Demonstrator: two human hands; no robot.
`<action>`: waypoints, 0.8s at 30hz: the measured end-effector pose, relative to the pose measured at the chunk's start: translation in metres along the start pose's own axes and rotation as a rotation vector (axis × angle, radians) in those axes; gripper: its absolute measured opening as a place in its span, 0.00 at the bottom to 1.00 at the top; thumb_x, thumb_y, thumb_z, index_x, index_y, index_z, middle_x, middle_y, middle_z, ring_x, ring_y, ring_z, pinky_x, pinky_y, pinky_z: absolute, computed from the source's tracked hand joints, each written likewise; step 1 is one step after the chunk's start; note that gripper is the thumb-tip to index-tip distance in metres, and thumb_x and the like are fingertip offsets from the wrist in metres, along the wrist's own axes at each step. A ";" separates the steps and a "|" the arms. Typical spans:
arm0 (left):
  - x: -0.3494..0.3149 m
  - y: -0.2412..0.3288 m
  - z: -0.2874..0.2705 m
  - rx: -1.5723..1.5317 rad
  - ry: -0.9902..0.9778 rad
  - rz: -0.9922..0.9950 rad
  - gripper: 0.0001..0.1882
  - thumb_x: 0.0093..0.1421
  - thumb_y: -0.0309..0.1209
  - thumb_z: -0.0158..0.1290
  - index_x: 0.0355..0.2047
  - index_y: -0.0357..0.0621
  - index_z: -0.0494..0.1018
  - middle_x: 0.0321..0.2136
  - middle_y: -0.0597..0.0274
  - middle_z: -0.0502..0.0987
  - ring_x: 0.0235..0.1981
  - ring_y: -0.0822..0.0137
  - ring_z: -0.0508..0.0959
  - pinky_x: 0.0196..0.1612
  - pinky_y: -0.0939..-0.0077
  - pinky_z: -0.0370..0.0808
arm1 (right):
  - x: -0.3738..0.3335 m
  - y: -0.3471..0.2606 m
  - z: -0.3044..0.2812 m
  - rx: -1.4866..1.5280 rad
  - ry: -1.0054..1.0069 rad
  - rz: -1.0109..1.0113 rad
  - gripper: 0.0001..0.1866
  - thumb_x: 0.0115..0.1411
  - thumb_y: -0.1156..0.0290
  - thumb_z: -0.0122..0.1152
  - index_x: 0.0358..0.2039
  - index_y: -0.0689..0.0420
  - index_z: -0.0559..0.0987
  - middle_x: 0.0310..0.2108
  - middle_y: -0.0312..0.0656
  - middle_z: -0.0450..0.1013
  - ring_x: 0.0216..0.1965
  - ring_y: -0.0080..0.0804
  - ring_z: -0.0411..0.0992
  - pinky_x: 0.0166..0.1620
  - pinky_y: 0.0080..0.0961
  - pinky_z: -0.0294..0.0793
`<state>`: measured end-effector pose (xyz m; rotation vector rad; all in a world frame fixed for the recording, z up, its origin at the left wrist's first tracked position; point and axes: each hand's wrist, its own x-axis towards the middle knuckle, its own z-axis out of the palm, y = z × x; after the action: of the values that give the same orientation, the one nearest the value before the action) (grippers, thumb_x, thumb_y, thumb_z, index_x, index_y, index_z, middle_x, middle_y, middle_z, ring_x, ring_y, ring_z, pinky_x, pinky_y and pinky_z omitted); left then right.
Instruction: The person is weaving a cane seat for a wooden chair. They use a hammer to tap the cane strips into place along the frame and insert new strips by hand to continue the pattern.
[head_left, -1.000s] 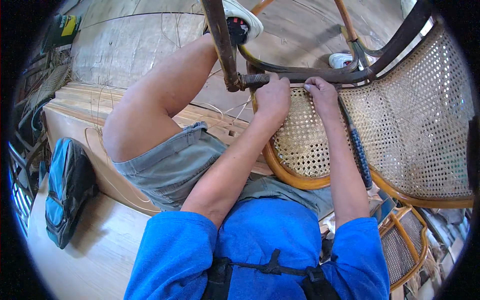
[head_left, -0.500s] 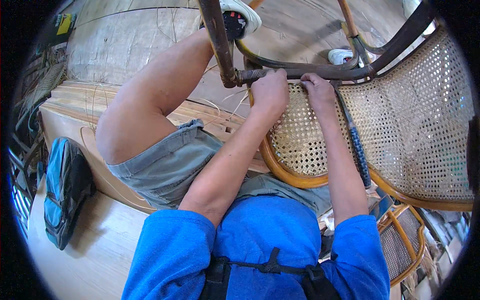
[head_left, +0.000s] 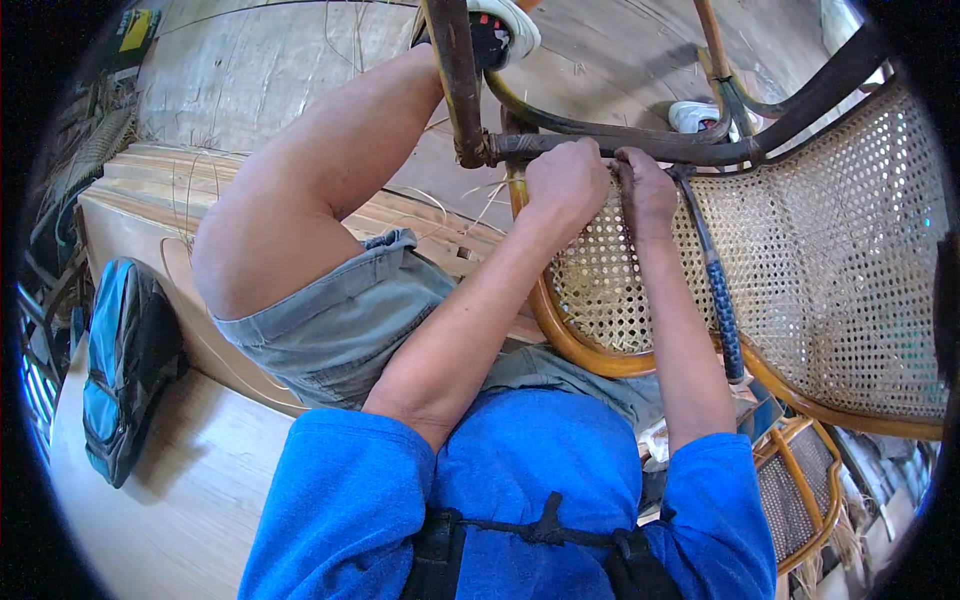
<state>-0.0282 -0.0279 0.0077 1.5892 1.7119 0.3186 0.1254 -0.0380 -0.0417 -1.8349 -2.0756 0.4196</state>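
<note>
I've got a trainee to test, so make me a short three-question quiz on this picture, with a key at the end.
1. True or false: the teal and black backpack is on the person's left.
2. Where are the left hand and the right hand? A, on a white shoe; B, at the dark bar along the edge of the woven cane panel; C, on a knee.
3. Fill in the blank: the tool with a dark, dotted grip lies across the cane, nearer to the ____ hand.

Key: 1, true. 2, B. 3, right.
</note>
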 end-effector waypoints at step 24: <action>-0.011 0.000 0.002 -0.012 0.010 0.029 0.12 0.57 0.34 0.44 0.25 0.38 0.72 0.24 0.43 0.77 0.29 0.45 0.78 0.34 0.51 0.74 | -0.002 -0.003 -0.019 0.210 -0.247 0.000 0.10 0.56 0.70 0.49 0.36 0.52 0.77 0.34 0.43 0.70 0.40 0.37 0.70 0.44 0.26 0.67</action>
<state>-0.0279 -0.0390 0.0105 1.6071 1.6926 0.3507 0.1310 -0.0405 -0.0239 -1.7329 -2.0915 0.8688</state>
